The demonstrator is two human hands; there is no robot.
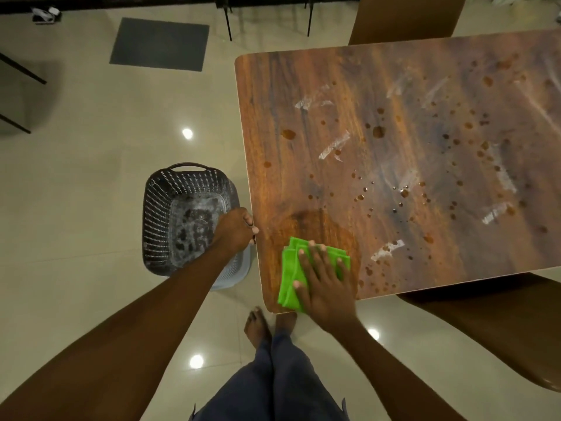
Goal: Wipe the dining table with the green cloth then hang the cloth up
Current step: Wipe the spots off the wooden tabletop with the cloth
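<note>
Bright green folded microfibre cloth [288,268] lies on the near left corner of the brown wood-grain dining table [303,101]. Right hand [326,287] presses flat on it, fingers straight and spread, palm down, not clasping. Left hand [235,229] is at the table's left edge, fingers curled round that edge, thumb tip at the top. A damp, darker patch [315,223] shows on the wood just beyond the cloth. Brown droplets [378,132] and whitish scraps [334,145] are scattered over the middle and far right of the top. Dark perforated plastic basket [158,214] stands on the pale tiled floor [91,177] just beside the table, under the left forearm. Grey rectangular floor mat [159,44] lies farther off. Brown chair back [406,19] stands at the far side.
</note>
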